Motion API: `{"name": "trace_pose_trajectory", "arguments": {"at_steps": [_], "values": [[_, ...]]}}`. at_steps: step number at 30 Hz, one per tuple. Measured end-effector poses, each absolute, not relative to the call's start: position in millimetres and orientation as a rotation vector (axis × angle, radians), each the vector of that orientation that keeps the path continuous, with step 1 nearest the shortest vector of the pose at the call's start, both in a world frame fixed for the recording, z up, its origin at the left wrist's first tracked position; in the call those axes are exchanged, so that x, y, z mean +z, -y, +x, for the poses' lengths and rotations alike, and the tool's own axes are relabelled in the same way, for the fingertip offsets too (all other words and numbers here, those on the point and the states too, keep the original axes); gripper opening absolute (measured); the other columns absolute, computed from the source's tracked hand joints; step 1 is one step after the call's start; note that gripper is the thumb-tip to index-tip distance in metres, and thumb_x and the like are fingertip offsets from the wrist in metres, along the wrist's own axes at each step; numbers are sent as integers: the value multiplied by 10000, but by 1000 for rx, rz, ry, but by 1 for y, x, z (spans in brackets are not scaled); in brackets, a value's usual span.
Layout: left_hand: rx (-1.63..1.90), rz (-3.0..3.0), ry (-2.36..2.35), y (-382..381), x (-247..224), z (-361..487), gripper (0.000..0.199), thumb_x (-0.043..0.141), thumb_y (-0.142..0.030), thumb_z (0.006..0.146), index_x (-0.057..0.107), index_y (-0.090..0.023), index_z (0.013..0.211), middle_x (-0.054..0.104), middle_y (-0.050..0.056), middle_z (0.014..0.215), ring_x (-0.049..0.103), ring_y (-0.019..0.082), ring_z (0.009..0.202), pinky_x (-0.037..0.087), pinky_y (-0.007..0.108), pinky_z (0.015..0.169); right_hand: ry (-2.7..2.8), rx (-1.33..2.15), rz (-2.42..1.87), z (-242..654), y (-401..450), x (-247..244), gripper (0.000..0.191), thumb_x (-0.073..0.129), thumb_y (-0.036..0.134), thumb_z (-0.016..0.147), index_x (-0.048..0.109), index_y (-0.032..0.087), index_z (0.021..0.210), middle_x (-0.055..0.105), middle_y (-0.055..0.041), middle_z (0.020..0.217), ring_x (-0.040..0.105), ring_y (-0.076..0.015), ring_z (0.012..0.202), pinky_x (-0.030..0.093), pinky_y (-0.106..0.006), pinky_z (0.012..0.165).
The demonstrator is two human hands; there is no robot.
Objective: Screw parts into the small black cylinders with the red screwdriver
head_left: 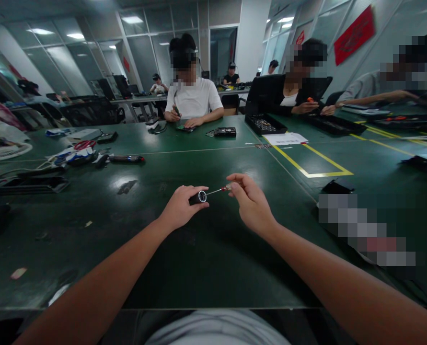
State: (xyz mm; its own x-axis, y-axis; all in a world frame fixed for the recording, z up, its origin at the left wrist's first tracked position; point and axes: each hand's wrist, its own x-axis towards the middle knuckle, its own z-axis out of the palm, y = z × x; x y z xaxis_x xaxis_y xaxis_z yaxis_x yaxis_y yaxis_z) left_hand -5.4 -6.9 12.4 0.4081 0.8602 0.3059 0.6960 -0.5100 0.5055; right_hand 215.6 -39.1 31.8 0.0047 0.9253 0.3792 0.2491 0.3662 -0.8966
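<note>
My left hand (179,207) is wrapped round a short black cylinder (198,197), whose open end with a pale ring faces right. In my right hand (249,201) is a small screwdriver (225,189), pinched by its clear and red handle. Its thin metal shaft points left, and the tip meets the ring end of the cylinder; whether it goes inside is too small to tell. Both hands are above the green table (206,268), near its middle.
Tools and cables (84,151) lie at the left, beside a black-and-red tool (127,158). A black parts tray (265,124) and a white paper (285,139) lie ahead right. A person in white (194,100) sits opposite. A partly blurred item (360,230) is at the right.
</note>
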Motion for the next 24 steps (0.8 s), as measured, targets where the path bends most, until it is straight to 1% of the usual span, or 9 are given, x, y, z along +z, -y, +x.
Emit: {"name": "trace_pose_trajectory", "arguments": {"at_steps": [2, 5, 9, 11, 13, 16, 18, 21, 24], "values": [[786, 2376, -1346, 6, 12, -6, 454, 751, -387, 861, 644, -299, 1293, 700, 36, 1076, 591, 239, 963, 446, 406, 887, 1498, 781, -1093, 215, 39, 31, 239, 475, 404, 998, 627, 254, 1105, 649, -15, 864, 593, -181, 750, 459, -328, 679], [777, 2393, -1329, 6, 11, -6, 458, 760, -379, 853, 647, -304, 1290, 702, 33, 1086, 590, 237, 960, 441, 412, 911, 1531, 715, -1145, 216, 39, 33, 339, 437, 486, 1010, 678, 252, 1054, 614, -2, 756, 564, -170, 661, 437, -327, 636], [770, 2372, -1343, 6, 12, -5, 447, 754, -361, 860, 647, -305, 1290, 700, 27, 1060, 588, 236, 960, 438, 408, 910, 1484, 755, -1142, 216, 38, 36, 243, 517, 393, 969, 652, 238, 1098, 645, -4, 800, 592, -171, 697, 462, -327, 656], [773, 2367, -1353, 6, 13, -5, 442, 749, -357, 863, 648, -300, 1289, 697, 27, 1041, 591, 234, 949, 440, 408, 912, 1422, 824, -1096, 215, 35, 34, 207, 541, 369, 944, 636, 227, 1062, 663, -14, 835, 609, -172, 744, 493, -332, 699], [769, 2385, -1347, 7, 14, -4, 449, 750, -356, 861, 645, -292, 1293, 693, 30, 1027, 593, 234, 944, 442, 414, 928, 1367, 888, -1061, 213, 31, 31, 212, 541, 403, 940, 640, 224, 997, 666, -20, 834, 613, -171, 756, 512, -339, 729], [744, 2481, -1289, 7, 16, -2, 460, 738, -344, 873, 626, -288, 1316, 688, 35, 1053, 593, 239, 1005, 405, 457, 1017, 1163, 1031, -1046, 212, 23, 22, 275, 542, 489, 928, 630, 229, 917, 647, -18, 807, 600, -168, 711, 535, -343, 700], [715, 2517, -1284, 6, 17, -2, 464, 721, -325, 888, 609, -288, 1337, 681, 40, 1076, 590, 243, 1048, 367, 488, 1069, 982, 1159, -1078, 214, 18, 18, 298, 543, 523, 916, 594, 238, 844, 569, 12, 694, 536, -155, 589, 540, -349, 641], [662, 2489, -1336, 4, 16, -3, 466, 711, -331, 894, 605, -284, 1345, 673, 45, 1054, 589, 249, 1039, 378, 492, 1060, 901, 1195, -1107, 219, 12, 14, 291, 551, 511, 913, 563, 244, 799, 520, 25, 655, 485, -145, 530, 536, -347, 606], [660, 2471, -1327, 2, 14, -5, 475, 712, -360, 894, 603, -289, 1350, 669, 39, 1036, 582, 244, 1006, 406, 464, 1015, 917, 1118, -1106, 219, 11, 14, 278, 559, 498, 913, 586, 234, 830, 562, 6, 709, 537, -150, 594, 534, -331, 618]]}}
